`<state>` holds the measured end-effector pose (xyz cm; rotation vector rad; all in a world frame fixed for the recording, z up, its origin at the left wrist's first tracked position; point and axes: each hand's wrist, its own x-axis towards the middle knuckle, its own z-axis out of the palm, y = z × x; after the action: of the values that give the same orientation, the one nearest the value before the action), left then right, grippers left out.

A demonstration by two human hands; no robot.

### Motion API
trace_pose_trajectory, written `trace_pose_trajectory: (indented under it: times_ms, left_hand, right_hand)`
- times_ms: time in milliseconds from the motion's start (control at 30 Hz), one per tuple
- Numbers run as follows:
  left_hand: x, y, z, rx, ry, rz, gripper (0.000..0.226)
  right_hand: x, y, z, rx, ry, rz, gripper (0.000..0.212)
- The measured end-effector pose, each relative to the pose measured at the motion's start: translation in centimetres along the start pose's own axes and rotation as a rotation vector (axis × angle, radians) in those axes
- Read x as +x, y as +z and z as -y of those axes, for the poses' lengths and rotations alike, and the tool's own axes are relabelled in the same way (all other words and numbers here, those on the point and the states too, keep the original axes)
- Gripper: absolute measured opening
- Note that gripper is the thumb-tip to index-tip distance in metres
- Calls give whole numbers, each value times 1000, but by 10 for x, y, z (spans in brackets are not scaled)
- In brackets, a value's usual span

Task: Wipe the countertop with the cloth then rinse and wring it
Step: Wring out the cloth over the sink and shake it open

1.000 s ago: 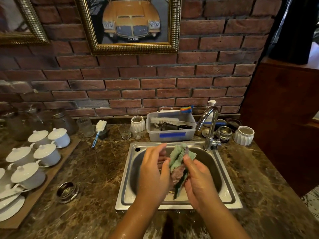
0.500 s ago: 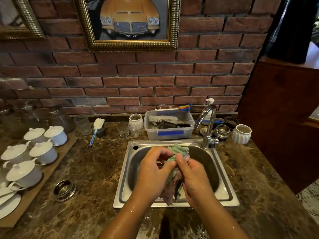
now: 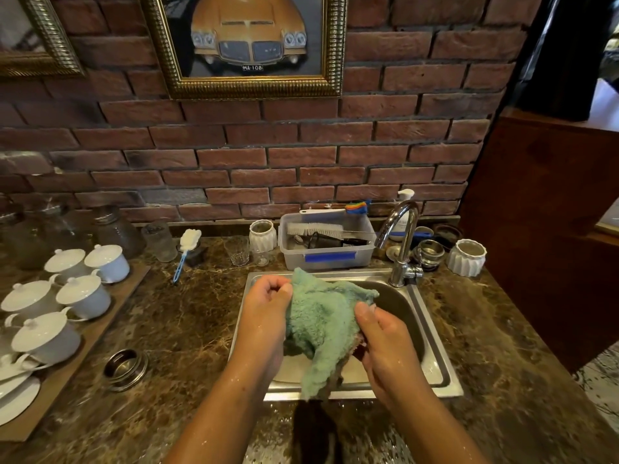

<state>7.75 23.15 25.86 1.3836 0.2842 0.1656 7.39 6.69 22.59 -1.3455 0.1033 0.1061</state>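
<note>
Since 0.5 s ago you've drawn your hands apart, so the cloth (image 3: pixel 321 324), bunched then, now spreads betw. them over the sink (image 3: pixel 433 333). Your L hand (image 3: pixel 266 316): fingers curled, gripping the cloth's left edge. R hand (image 3: pixel 387 346): thumb & fingers pinching its right side. Behind the sink, on the countertop (image 3: pixel 187 323), a clear tub (image 3: pixel 363 257) holds brushes (image 3: pixel 315 229); wooden tray (image 3: pixel 92 333) at left carries white lidded cups (image 3: pixel 83 296).

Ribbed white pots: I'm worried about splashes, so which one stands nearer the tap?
The ribbed white pot just right of the tap. The other pot stands farther off, on the far left side of the plastic tub.
</note>
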Motion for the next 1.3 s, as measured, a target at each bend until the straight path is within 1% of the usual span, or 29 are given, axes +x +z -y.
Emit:
trace_pose_trajectory:
  times_ms: [33,67,133,167,233,300,367,467,600,733,767,867,900,967,1033,1100,1133,1167,1267,1300]
  left_hand:
    - [0,-3,0,-18,-7,45,14]
    - [1,-7,2,1,27,112,23]
    - [1,-17,3,152,152,270,40]
    - [0,-20,2,250,207,329,43]
    - [-1,-23,3,386,283,382,38]
    - [-2,-22,1,490,348,372,30]
    - [-2,-22,-2,574,377,376,29]
    - [0,-25,-4,627,335,443,27]
    - [-2,-27,-6,629,233,549,22]
    - [-2,-27,-7,661,186,563,22]
    - [-2,-27,-8,661,181,569,24]
    - [-3,-28,-12,781,270,613,39]
    - [-3,-27,-13,795,282,632,40]
    - [-5,-26,-16,743,254,656,37]
    - [-9,-25,-17,608,229,649,37]
    - [-11,-24,-17,524,233,651,34]
    - [-11,-24,-15,533,234,660,31]
    - [-10,-23,-13,571,219,674,26]
    - [-9,-20,-10,705,96,711,5]
    - [-9,-18,-9,767,114,688,8]
  right_hand:
    - [-2,-2,0,-47,-47,11,31]
    - [-2,-4,1,-88,-90,19,30]
    - [-1,-10,3,-154,-158,39,27]
    - [-1,-13,4,-184,-183,55,26]
    - [1,-19,5,-236,-231,96,26]
    - [1,-22,8,-254,-271,142,25]
    - [3,-28,9,-260,-291,185,23]
    - [7,-39,11,-320,-295,220,21]
    - [8,-45,11,-374,-303,202,20]
    - [8,-48,11,-442,-291,196,24]
    - [7,-48,11,-451,-292,189,25]
    - [5,-46,12,-467,-304,160,30]
    - [5,-46,13,-482,-312,156,31]
    - [4,-47,13,-492,-312,152,30]
    - [3,-49,13,-440,-276,143,27]
    - [2,-50,15,-394,-257,128,27]
    - [1,-50,16,-390,-260,127,28]
    - [1,-50,16,-394,-267,129,29]
    - [0,-50,18,-433,-284,142,29]
    - [-1,-50,19,-457,-289,153,28]
